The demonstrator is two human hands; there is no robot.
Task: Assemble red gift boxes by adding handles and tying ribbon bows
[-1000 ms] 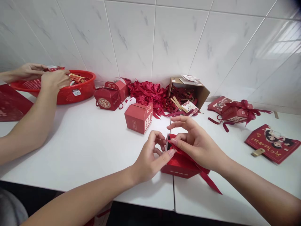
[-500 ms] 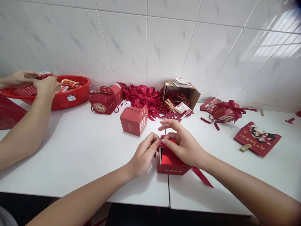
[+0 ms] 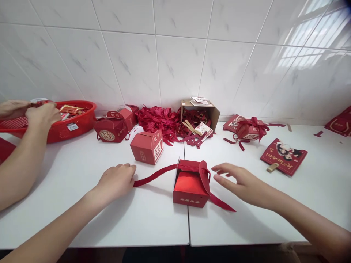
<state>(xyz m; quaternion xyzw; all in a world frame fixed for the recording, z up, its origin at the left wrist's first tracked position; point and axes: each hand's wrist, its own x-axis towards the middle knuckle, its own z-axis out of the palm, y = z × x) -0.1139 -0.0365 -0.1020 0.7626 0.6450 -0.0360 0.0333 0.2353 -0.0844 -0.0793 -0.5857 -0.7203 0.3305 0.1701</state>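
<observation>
On my feed a tiled wall (image 3: 181,65) backs a white counter (image 3: 153,223). A red plastic basket (image 3: 59,134) stands far left, a co-worker's hands (image 3: 41,117) above it. Against the wall I see a heap of crimson ribbons (image 3: 156,118) beside an open cardboard box (image 3: 215,114). Nearer me, the red gift box (image 3: 189,188) sits across the counter's seam, between both hands. I have the left hand (image 3: 116,179) well apart from it, fingers curled closed around one end of a dark red ribbon (image 3: 156,175). The right hand (image 3: 238,180) hovers just beside the gift box's right end, fingers loosely parted, holding nothing. The ribbon runs to the gift box's top; a tail trails out on the right.
</observation>
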